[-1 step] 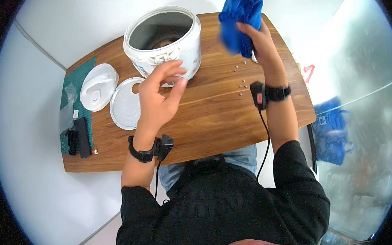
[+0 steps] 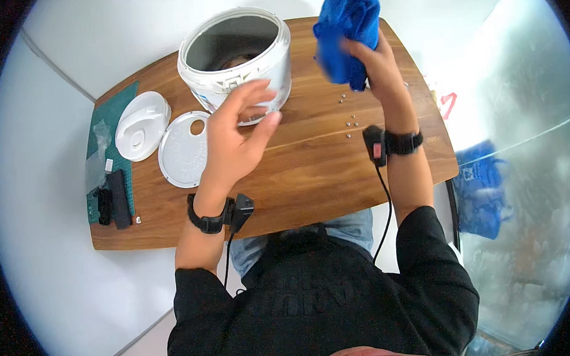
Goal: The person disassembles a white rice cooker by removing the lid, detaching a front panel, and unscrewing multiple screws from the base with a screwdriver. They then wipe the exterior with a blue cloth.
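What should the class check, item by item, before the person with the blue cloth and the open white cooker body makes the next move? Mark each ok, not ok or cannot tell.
1. Cloth in grip: right hand holds the blue cloth bunched, raised above the table. Ok.
2. Cooker steadied: left hand is at the front of the white cooker body; firm contact: cannot tell.
3. Cooker open on top: ok.
4. Removed lid and round inner plate lie clear to the left: ok.
5. Small loose screws lie near the right wrist; could be swept off: not ok.
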### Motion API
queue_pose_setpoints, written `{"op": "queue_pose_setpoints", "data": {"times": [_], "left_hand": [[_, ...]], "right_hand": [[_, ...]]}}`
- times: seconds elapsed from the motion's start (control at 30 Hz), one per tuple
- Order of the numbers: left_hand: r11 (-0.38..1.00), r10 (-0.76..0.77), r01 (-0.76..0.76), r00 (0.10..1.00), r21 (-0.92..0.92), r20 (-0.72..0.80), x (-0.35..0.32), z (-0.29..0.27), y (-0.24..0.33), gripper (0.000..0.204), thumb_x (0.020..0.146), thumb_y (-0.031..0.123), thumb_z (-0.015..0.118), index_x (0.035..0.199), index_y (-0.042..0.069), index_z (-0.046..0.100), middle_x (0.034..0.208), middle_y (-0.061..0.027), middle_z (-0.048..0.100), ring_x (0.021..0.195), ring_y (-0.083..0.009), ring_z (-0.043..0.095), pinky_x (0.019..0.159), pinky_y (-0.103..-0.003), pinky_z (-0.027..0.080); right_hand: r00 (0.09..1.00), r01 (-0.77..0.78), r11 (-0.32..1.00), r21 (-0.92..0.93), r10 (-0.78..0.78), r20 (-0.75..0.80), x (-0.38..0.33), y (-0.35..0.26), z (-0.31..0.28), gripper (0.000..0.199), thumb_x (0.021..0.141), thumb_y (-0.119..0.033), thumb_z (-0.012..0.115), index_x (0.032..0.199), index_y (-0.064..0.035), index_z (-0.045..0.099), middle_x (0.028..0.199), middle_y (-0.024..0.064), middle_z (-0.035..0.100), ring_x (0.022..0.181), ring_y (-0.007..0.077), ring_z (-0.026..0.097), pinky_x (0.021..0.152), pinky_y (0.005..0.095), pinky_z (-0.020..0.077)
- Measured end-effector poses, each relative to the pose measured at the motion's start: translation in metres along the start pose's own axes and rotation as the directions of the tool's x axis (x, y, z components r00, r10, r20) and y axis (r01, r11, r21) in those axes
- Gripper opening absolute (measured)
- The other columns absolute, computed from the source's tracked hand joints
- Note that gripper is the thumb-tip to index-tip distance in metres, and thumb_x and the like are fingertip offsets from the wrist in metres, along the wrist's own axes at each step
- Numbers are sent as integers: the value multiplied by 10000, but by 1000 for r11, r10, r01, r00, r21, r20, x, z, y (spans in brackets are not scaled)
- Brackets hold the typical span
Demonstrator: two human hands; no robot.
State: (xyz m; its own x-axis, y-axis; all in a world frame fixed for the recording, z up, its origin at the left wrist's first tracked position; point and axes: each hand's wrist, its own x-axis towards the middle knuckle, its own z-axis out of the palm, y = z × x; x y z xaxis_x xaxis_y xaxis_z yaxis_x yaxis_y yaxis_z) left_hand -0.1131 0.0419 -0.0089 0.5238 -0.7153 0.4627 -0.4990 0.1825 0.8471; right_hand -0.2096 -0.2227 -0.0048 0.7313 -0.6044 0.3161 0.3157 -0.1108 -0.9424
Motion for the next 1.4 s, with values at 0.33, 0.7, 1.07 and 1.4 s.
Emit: {"op": "queue_pose_setpoints", "data": {"times": [0.33,0.7,1.07,1.4], "left_hand": [[997,46,-48,999,-58,-24,19,43,-9,805,903,337,787,1470,-43,359,1271,-211,616,1127,-292,651,927,-390,553],[991,14,12,982,-133,187,12,16,7,503,982,253,707,1404,43,533,1185,-154,703,1068,-279,707,913,-396,569],[701,369,-223,926,677,-78,36,-34,-1,680,790,146,826,1409,85,552,1146,-131,716,1097,-345,654,1006,-472,463],[684,209,-185,977,706,53,52,-33,-24,768,713,176,875,1408,124,554,1121,-122,710,1097,-305,651,1067,-453,348]], "right_hand": [[832,515,319,-796,-408,375,-84,-18,40,955,747,-503,866,1345,97,424,1424,308,417,1334,508,432,1147,611,270],[742,670,632,-388,-583,331,-55,-17,61,804,670,-77,813,1426,-155,550,1383,241,525,1203,452,587,979,483,533],[685,642,463,-611,-705,185,-7,-13,37,592,697,-41,807,1269,-102,665,1139,141,686,1041,304,697,866,409,576],[716,640,402,-655,-622,318,-11,9,77,482,648,28,774,1114,-86,729,1311,170,627,1123,391,669,901,441,573]]}}
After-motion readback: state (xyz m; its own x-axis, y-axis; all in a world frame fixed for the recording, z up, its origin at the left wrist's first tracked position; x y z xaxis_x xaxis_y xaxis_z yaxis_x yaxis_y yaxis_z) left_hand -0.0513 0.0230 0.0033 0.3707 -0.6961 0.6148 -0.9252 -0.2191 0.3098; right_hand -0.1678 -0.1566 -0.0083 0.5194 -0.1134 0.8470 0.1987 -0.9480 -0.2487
